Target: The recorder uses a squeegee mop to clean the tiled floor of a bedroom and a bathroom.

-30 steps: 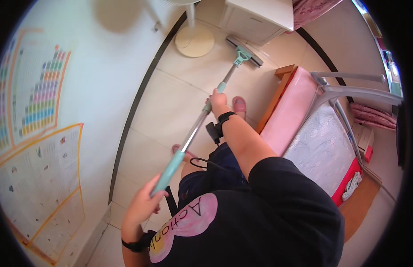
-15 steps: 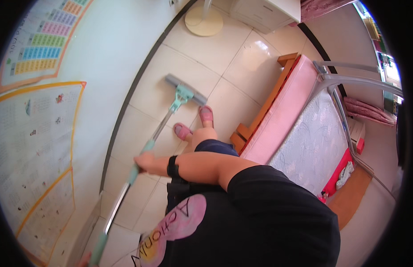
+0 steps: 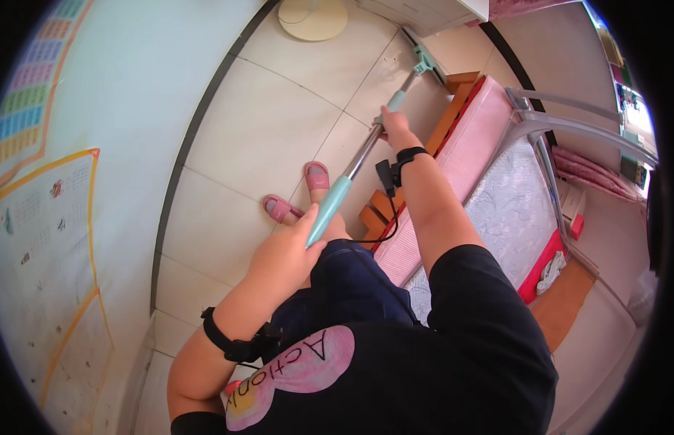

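Note:
A sponge mop (image 3: pixel 363 155) with a steel pole and mint-green grips slants from my body toward the far right. My left hand (image 3: pixel 285 250) is closed around the grip at the pole's near end. Farther along, my right hand (image 3: pixel 395 125) wraps the pole just below the other green grip. The mop head (image 3: pixel 424 64) rests on the tiles between a white cabinet and the wooden bed end, its grey sponge strip largely hidden beneath its frame. Both wrists wear black straps, and a black cable hangs by the right one.
A bed with a pink-edged mattress (image 3: pixel 482 134) and grey metal frame stands at right. The white cabinet (image 3: pixel 431 13) and a round cream base (image 3: pixel 313 18) are at the far side. Posters (image 3: pixel 47 239) hang on the left wall. Pink slippers (image 3: pixel 317 175) are on my feet, on tiled floor.
The mop head has swung from in front of my feet to the far right, beside the bed end. Both hands moved right with the pole; my left hand came fully into view.

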`<state>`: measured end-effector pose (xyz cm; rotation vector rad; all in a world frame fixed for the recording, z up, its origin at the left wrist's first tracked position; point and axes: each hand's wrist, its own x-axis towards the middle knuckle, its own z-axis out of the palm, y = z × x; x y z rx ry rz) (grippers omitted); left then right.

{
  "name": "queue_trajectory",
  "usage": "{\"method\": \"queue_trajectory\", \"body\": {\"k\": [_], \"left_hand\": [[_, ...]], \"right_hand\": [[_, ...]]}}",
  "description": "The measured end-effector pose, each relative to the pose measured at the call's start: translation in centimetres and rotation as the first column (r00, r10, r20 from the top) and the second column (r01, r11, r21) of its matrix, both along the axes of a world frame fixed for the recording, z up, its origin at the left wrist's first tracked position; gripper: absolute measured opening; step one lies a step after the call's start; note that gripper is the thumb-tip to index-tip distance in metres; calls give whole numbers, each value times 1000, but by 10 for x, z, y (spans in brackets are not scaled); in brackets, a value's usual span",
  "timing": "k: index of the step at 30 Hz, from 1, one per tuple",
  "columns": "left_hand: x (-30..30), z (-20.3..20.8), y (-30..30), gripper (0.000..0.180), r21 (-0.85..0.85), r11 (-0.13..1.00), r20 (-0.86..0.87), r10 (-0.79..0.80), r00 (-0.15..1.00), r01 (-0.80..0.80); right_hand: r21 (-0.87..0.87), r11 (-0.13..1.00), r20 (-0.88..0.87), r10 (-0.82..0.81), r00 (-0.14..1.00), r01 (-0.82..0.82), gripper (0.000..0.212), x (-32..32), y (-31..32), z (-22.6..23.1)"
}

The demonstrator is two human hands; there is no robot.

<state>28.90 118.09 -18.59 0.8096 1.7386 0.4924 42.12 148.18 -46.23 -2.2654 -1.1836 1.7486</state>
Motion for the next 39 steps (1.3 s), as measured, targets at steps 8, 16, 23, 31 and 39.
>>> {"method": "queue_trajectory", "body": {"k": [8,16,23,31,39], "left_hand": [[-92,110,-97,50,-389,896,-194,147,970,-214],[-129,303,-198,34,-647,604,-554,48,831,-466],[-109,177,-161,45,-549,758,-333,188,924,-352],[-15,-33,-13,41,-131,955,-223,-289,931,265],[-79,-17,-138,40,-135,955,-447,-297,844,265]], "right_hand": [[67,994,-14,87,996,-86,35,-92,-215,58],[-705,695,-368,-185,911,-143,35,-163,-335,186],[-542,824,-283,-365,887,166,21,-116,-232,115],[-45,950,-106,-311,944,308,20,37,-63,6],[208,818,-70,-534,843,536,28,1,-217,-47]]}}
